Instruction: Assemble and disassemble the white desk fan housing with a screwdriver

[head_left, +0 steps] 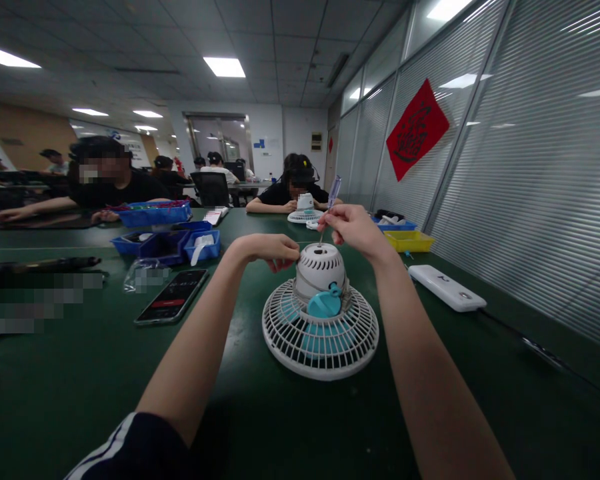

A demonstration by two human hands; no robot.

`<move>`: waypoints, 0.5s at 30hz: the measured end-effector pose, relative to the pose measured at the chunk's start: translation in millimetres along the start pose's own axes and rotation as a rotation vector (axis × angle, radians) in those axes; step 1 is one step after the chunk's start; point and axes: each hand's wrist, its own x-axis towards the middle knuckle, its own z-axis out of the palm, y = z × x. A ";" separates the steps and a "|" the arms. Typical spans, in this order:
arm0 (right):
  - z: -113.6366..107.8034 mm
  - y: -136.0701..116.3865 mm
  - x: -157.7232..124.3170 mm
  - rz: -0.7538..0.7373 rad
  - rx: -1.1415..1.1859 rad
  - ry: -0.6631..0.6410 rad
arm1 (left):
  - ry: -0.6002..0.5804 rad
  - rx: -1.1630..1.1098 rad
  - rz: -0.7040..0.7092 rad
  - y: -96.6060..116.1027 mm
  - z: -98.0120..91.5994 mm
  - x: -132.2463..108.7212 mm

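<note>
A white fan [321,273] lies face down on the green table, its round grille at the bottom and its vented motor housing on top. Turquoise blades show through the grille, and a turquoise round piece sits against the housing, with a cord wound around it. My right hand [347,227] pinches a screwdriver [335,191] with a clear purplish handle. Its shaft points down into the dark opening on top of the housing; the tip is hidden. My left hand [275,250] is closed, its curled fingers against the housing's upper left side.
Left of the fan lie a phone [173,297], a plastic bag [143,275] and blue bins [203,245]. At right are a yellow bin [409,241] and a white power bank-like device [447,288] with a black cable. Across the table, a person [296,183] leans over another fan [305,209].
</note>
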 end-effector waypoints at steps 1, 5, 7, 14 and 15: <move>-0.2 -0.1 -0.2 -0.001 -0.011 0.002 | -0.001 -0.001 0.003 -0.3 0.1 0.3; -1.5 -0.6 -1.9 -0.033 -0.142 0.055 | 0.001 -0.007 0.007 -1.1 -0.2 0.6; -2.2 -1.2 -2.8 -0.048 -0.215 0.089 | 0.004 -0.014 0.012 -1.2 -0.5 0.7; -1.5 -3.5 -3.8 -0.028 -0.165 0.101 | -0.014 -0.002 0.033 -2.4 -1.4 2.1; -1.2 -3.5 -3.8 -0.018 -0.148 0.104 | -0.015 0.001 0.035 -2.5 -1.4 2.4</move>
